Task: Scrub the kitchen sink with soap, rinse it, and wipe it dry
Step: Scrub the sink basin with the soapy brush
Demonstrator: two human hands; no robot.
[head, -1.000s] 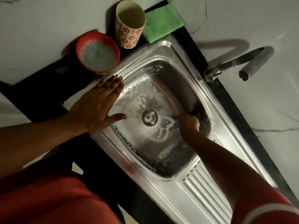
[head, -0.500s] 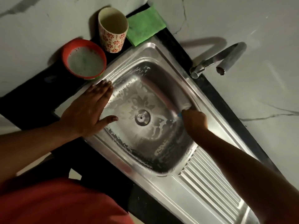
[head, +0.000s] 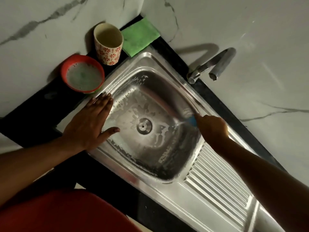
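Observation:
The steel sink (head: 168, 67) has soapy foam streaked over its basin and round drain (head: 144, 126). My left hand (head: 91, 123) lies flat on the sink's left rim, fingers straight, thumb over the basin edge. My right hand (head: 211, 127) grips a blue scrubber (head: 192, 120) and presses it against the basin's right wall, near the top. Most of the scrubber is hidden by my fingers.
A red bowl of soapy water (head: 83, 76) and a patterned cup (head: 108, 43) stand on the dark counter at the back left. A green cloth (head: 139, 37) lies in the corner. The tap (head: 212, 66) reaches out from the marble wall. The ribbed drainboard (head: 222, 186) extends right.
My right hand has moved the scrubber from low in the basin up along its right wall to near the rim. My left hand stays on the rim.

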